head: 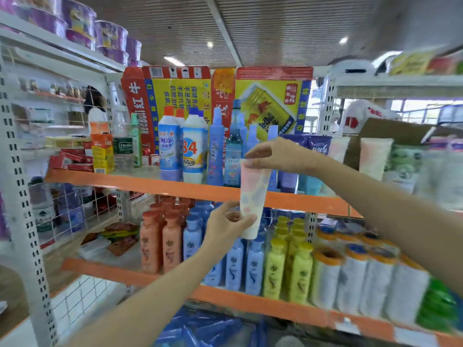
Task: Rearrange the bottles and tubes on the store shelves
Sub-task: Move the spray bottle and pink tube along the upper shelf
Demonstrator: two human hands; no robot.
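My left hand (226, 225) pinches the lower, capped end of a pastel pink-and-blue soft plastic tube (253, 196); thumb and fingers closed on it. The tube hangs upright in front of the orange-edged upper shelf (140, 181). My right hand (278, 156) grips its flat top end, fingertips closed.

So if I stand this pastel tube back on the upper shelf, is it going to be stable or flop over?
Probably tippy: the pastel tube is tall and tapers toward its narrow cap end by the left hand. It looks like soft plastic, so the right hand could dent it. The similar tubes on the shelf stand upright, wide end up.
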